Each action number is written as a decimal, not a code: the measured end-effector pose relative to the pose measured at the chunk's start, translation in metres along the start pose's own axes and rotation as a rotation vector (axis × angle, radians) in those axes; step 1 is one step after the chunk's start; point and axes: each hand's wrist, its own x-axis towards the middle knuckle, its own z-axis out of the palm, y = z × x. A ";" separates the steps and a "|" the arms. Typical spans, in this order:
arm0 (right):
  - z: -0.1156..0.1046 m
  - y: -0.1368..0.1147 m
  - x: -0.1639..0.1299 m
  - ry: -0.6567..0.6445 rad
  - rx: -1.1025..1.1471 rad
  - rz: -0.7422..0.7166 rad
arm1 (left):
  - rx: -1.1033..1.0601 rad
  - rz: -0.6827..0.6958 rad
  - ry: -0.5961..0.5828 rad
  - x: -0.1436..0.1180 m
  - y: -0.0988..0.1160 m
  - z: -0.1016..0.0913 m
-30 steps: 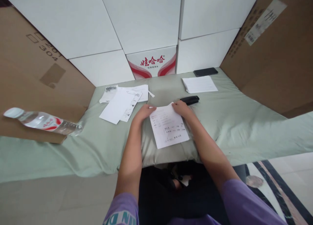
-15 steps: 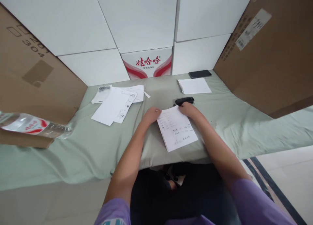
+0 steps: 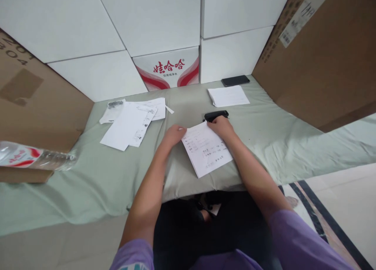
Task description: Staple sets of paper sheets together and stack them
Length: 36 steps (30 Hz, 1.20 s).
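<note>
Since a moment ago your printed sheet (image 3: 206,149) has slid slightly left on the surface, long axis running toward you, pinned flat-fingered by left hand (image 3: 174,133) and right hand (image 3: 222,125), stapler (image 3: 216,115) just beyond your right

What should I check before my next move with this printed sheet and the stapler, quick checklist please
1. Printed sheet lies flat on the green cloth: ok.
2. Left hand rests on the sheet's top left corner: ok.
3. Right hand is at the top right corner, touching the black stapler: ok.
4. Stapler grasped: cannot tell.
5. Sheet kept apart from the loose papers on the left and the paper stack behind: ok.
6. Phone out of the hands' way: ok.
</note>
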 end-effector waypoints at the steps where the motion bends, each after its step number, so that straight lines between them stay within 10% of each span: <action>1: 0.000 -0.001 -0.001 0.001 0.007 0.006 | -0.024 -0.007 -0.001 0.000 -0.001 -0.001; 20: 0.005 0.005 0.004 0.145 0.065 -0.011 | -0.082 -0.044 0.144 0.012 -0.008 0.017; 36: -0.007 0.011 -0.003 -0.033 0.245 -0.041 | 0.035 -0.104 0.119 0.010 -0.007 0.016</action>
